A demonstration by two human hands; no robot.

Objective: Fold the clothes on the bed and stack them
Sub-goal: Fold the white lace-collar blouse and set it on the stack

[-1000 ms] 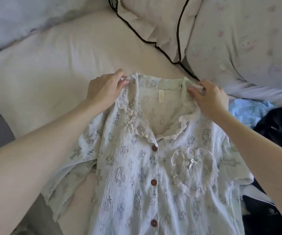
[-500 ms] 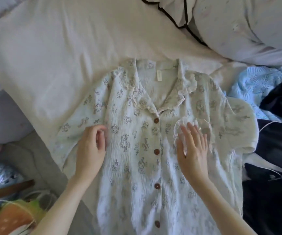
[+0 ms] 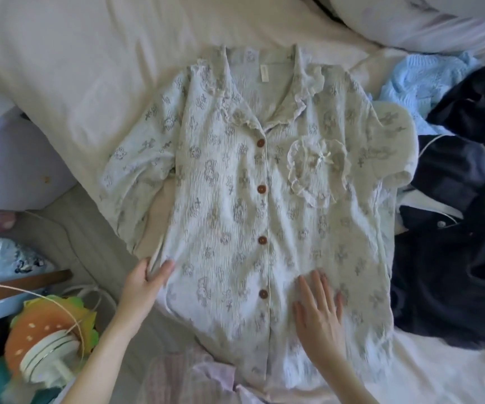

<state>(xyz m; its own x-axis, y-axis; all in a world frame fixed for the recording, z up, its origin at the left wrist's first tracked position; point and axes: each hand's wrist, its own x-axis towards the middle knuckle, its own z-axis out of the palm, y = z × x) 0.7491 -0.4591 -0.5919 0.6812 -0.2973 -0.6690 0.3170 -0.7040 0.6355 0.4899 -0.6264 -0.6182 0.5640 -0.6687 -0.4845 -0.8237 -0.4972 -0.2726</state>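
Orange-and-green plush toy (image 3: 51, 330) at lower left of the frame, off the bed edge. My left hand (image 3: 145, 282) pinches the side seam of the pale printed pyjama shirt (image 3: 250, 205), which lies buttoned and face-up mid-frame on the white bedsheet (image 3: 75, 68). My right hand (image 3: 318, 314) rests flat, fingers straight, on its lower front. Dark navy clothes (image 3: 462, 228) heaped at right, light blue knit (image 3: 419, 80) above them.

No writing can be read anywhere. The only label is a small pale tag (image 3: 264, 74) sewn inside the back of the neck of the printed shirt (image 3: 264, 199); whatever is printed on it is too blurred to make out.
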